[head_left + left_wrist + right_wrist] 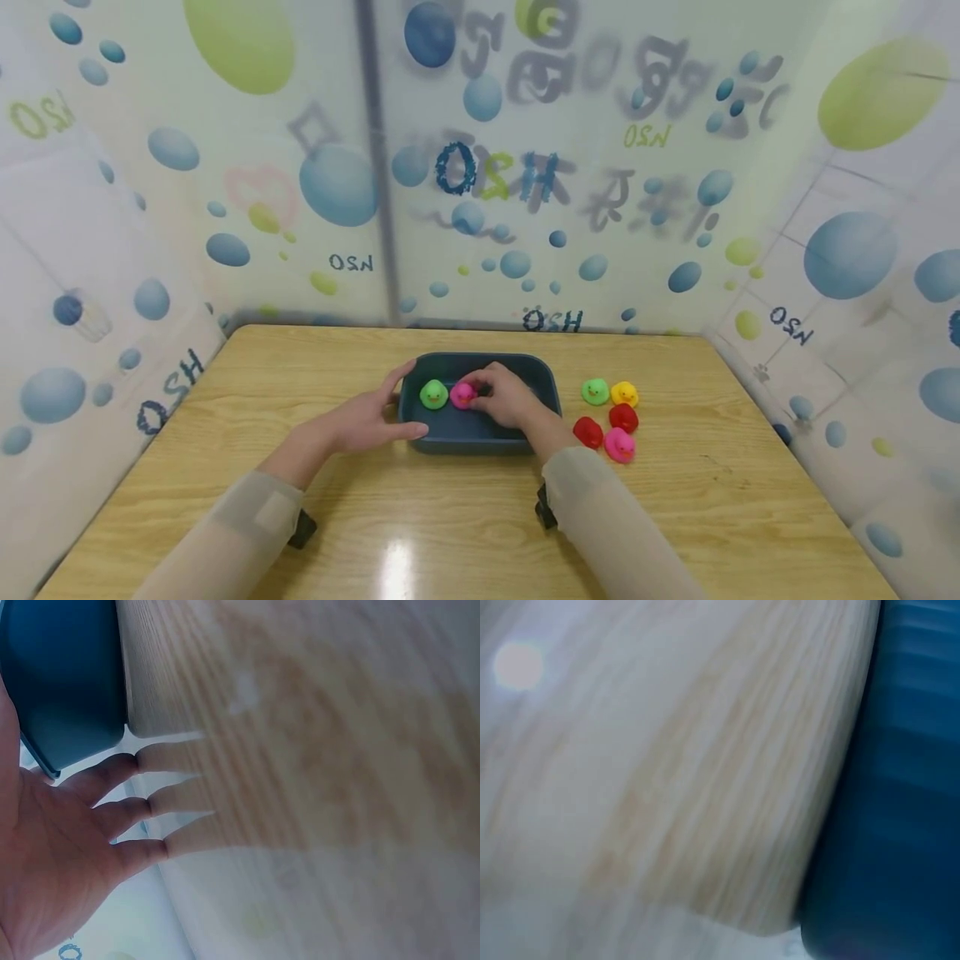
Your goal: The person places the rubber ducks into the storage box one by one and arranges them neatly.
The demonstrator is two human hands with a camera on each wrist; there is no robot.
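A dark blue rectangular bin (480, 447) stands on the wooden table. Inside it, toward the left end, sits a green rubber duck (433, 395). Just right of that one, my right hand (508, 400) reaches in over the bin and pinches a pink rubber duck (462, 396) between thumb and fingers. My left hand (362, 422) is at the bin's left end, thumb near the front corner and fingers toward the back. Its fingers extend fairly straight beside the bin wall (67, 682) in the left wrist view. The right wrist view shows the bin's outer side (892, 840), but no hand.
Right of the bin lies a loose group of ducks: a green duck (596, 392), a yellow duck (625, 394), two red ducks, one in front (588, 432), and a pink duck (619, 446). Patterned curtains (465, 275) hang behind the wooden table (420, 533).
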